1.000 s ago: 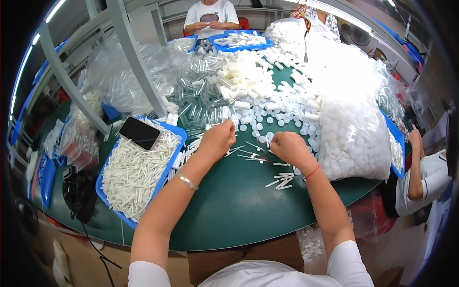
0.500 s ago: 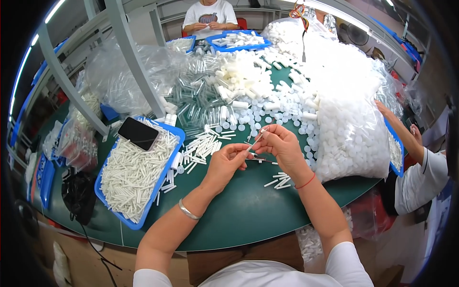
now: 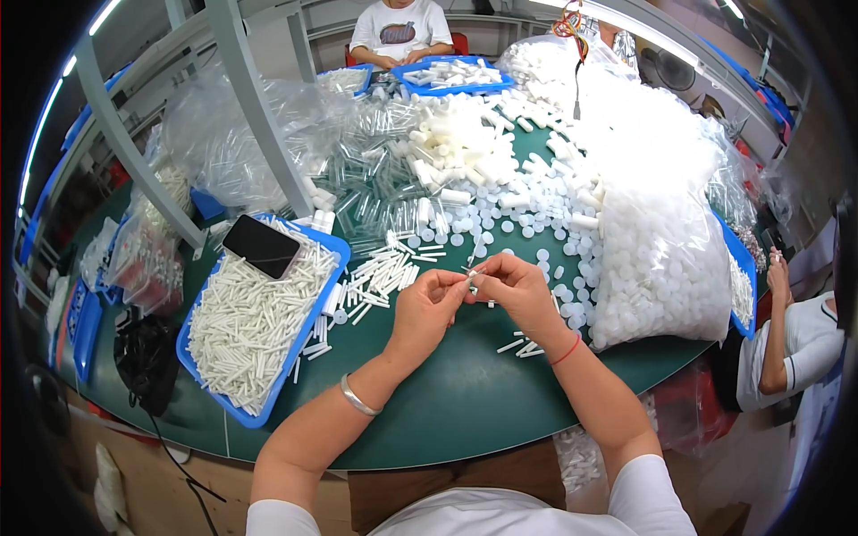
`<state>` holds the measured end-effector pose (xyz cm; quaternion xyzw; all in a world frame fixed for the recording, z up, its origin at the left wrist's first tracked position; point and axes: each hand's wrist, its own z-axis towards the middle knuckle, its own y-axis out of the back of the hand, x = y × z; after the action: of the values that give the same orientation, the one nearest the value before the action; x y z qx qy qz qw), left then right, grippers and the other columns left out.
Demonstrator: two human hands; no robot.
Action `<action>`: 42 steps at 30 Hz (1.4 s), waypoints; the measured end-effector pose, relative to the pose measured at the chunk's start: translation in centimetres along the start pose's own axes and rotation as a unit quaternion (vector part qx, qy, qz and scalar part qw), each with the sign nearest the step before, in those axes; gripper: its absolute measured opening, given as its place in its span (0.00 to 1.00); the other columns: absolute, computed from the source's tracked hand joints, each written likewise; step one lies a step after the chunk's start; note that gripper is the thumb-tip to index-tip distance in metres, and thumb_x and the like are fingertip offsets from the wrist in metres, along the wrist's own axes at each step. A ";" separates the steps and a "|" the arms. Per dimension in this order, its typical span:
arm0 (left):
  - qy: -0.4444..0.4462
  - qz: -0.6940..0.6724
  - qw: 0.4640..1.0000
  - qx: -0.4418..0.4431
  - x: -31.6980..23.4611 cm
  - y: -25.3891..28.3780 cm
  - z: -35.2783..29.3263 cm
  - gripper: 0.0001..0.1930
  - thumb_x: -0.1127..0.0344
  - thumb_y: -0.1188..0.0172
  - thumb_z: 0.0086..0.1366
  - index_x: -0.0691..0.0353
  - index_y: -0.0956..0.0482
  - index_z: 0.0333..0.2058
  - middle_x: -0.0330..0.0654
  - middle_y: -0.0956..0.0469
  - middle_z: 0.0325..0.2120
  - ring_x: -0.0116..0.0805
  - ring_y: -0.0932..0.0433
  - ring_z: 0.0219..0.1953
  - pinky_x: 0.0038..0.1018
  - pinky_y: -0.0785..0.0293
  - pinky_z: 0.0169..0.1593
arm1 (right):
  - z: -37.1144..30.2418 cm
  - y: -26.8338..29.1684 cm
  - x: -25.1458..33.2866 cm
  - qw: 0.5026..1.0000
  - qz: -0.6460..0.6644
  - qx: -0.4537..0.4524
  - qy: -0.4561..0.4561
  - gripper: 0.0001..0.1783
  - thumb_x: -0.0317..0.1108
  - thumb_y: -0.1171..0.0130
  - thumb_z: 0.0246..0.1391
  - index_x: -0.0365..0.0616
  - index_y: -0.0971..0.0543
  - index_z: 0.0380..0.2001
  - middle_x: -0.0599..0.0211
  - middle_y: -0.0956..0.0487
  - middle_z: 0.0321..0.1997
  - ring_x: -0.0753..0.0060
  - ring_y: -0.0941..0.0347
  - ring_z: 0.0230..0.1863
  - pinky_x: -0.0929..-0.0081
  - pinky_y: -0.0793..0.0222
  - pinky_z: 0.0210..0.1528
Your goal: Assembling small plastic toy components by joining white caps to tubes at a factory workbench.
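Note:
My left hand (image 3: 429,305) and my right hand (image 3: 517,290) meet over the near middle of the table. Both are closed in a pinch, fingertips touching around a small white piece (image 3: 473,280), mostly covered by the fingers; its exact kind does not show. Thin parts sticking out by the fingertips are too small to tell. Left of my left hand lies a loose pile of short white sticks (image 3: 382,275). A few more sticks (image 3: 516,344) rest beside my right wrist. Translucent round caps (image 3: 536,221) are scattered just beyond my hands.
At left, a blue tray (image 3: 239,414) full of white sticks carries a black phone (image 3: 261,246). Clear tubes (image 3: 362,198), white cylinders (image 3: 460,143) and a bulky bag of caps (image 3: 661,268) cover the far table. Grey posts (image 3: 259,107) rise at left. Two people sit around the table.
My right hand has come down and in, so its fingertips meet those of my left hand. The thin white stick seen between them is now mostly hidden. The person at right has shifted an arm.

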<state>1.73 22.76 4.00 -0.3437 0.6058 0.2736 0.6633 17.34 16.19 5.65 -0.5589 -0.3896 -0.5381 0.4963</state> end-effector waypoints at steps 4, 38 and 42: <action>-0.028 0.058 0.998 -0.007 0.0 -0.1 0.4 0.10 0.66 0.42 0.65 0.67 0.25 0.41 0.39 0.20 0.29 0.16 0.33 0.20 0.14 0.38 0.23 | 0.1 0.3 0.1 1.000 0.019 -0.001 -0.020 0.06 0.29 0.43 0.56 0.37 0.24 0.33 0.66 0.21 0.33 0.78 0.22 0.33 0.83 0.30 0.36; 0.085 -0.212 0.972 0.058 -0.2 1.7 4.2 0.19 0.64 0.40 0.64 0.68 0.29 0.50 0.44 0.21 0.39 0.23 0.25 0.30 0.17 0.25 0.35 | 0.5 1.9 -0.1 0.969 -0.196 -0.130 0.078 0.09 0.29 0.40 0.55 0.33 0.20 0.34 0.70 0.20 0.28 0.86 0.26 0.29 0.86 0.31 0.31; 0.082 -0.208 0.973 0.053 0.0 1.8 4.2 0.19 0.64 0.40 0.64 0.67 0.29 0.50 0.44 0.21 0.39 0.22 0.25 0.30 0.16 0.26 0.35 | 0.6 2.1 -0.4 0.963 -0.213 -0.133 0.098 0.08 0.29 0.39 0.52 0.35 0.20 0.33 0.67 0.19 0.30 0.82 0.24 0.29 0.84 0.29 0.32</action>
<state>2.92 27.16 3.94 -0.4478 0.5868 0.0685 0.6711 19.44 16.43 5.02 -0.4689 -0.3738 -0.7303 0.3273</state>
